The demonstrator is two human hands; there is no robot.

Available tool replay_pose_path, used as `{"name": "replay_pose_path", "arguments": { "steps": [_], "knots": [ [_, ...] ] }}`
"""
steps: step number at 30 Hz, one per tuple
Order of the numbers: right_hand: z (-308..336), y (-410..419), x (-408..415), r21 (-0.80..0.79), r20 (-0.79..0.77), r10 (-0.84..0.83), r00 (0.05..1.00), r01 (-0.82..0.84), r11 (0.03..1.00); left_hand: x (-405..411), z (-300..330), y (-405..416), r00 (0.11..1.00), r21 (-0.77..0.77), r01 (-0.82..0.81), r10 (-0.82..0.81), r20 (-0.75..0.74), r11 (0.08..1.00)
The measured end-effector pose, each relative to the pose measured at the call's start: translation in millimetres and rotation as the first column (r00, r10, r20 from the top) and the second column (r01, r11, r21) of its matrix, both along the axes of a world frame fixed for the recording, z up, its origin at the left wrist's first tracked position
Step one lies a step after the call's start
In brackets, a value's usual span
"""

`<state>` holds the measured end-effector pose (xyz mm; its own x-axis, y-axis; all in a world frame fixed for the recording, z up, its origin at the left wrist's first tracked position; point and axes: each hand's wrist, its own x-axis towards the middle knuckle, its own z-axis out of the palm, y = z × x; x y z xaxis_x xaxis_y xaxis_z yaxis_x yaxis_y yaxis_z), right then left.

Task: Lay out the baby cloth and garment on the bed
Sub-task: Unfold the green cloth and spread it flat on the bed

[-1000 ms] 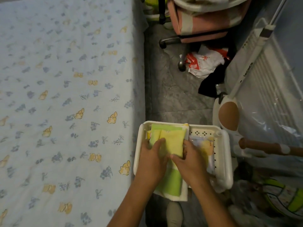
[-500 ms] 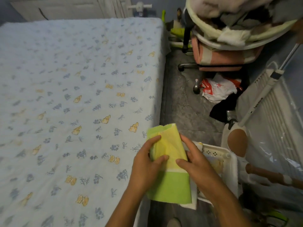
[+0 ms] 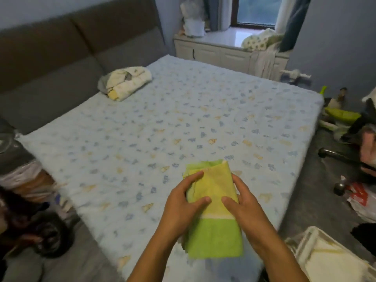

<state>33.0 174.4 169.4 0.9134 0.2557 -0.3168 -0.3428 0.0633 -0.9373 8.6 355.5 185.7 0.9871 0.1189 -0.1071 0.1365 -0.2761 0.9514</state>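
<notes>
A folded yellow and green baby cloth (image 3: 213, 212) is held over the near part of the bed (image 3: 162, 129), which has a pale blue patterned sheet. My left hand (image 3: 183, 204) grips the cloth's left edge and my right hand (image 3: 242, 206) grips its right edge, thumbs on top. A bundled cream garment (image 3: 125, 82) lies at the far left of the bed near the grey headboard (image 3: 71, 47).
A white plastic basket (image 3: 325, 259) with pale cloth inside stands on the floor at the lower right. Bags and a chair base (image 3: 345, 159) clutter the floor at right. A white cabinet (image 3: 223, 49) stands beyond the bed under the window. Dark items lie at lower left.
Both hands lifted the yellow and green cloth out of the basket and carried it left and up over the bed. The view rose to show the whole bed.
</notes>
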Motion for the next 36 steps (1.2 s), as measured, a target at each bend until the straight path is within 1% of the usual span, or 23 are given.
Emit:
{"name": "replay_pose_path", "arguments": {
  "steps": [5,10,12,15,20,25,29,32,36],
  "knots": [
    [28,169,-21,-0.06,0.053,0.13,0.99,-0.127,0.99,-41,22,165,0.993,0.026,-0.119,0.118,0.028,0.993],
    [39,333,-43,-0.066,0.067,0.14,0.988,-0.135,0.989,-67,31,325,0.986,0.062,-0.159,0.155,0.056,0.985],
    [41,388,-45,-0.041,0.069,0.139,0.988,-0.137,0.99,-70,36,381,0.987,0.088,-0.155,0.149,0.066,0.984],
    [39,457,-42,-0.033,0.061,0.145,0.988,-0.143,0.989,-69,36,451,0.987,0.085,-0.154,0.149,0.065,0.984],
    [27,537,-28,-0.068,0.055,0.116,0.992,-0.113,0.991,-50,27,527,0.987,0.075,-0.157,0.155,0.036,0.985],
    [9,604,8,-0.076,0.038,0.096,0.995,-0.093,0.993,-10,11,592,0.987,0.09,-0.163,0.162,0.02,0.982],
    [-15,663,58,-0.091,0.03,0.075,0.997,-0.072,0.993,42,-7,647,0.985,0.11,-0.174,0.175,-0.002,0.979],
    [-34,711,100,-0.084,-0.001,0.033,0.999,-0.033,0.996,89,-23,692,0.987,0.139,-0.156,0.159,-0.016,0.978],
    [-62,759,151,-0.111,-0.033,-0.013,0.999,0.009,0.994,145,-52,742,0.989,0.137,-0.129,0.138,-0.06,0.982]
  ]
}}
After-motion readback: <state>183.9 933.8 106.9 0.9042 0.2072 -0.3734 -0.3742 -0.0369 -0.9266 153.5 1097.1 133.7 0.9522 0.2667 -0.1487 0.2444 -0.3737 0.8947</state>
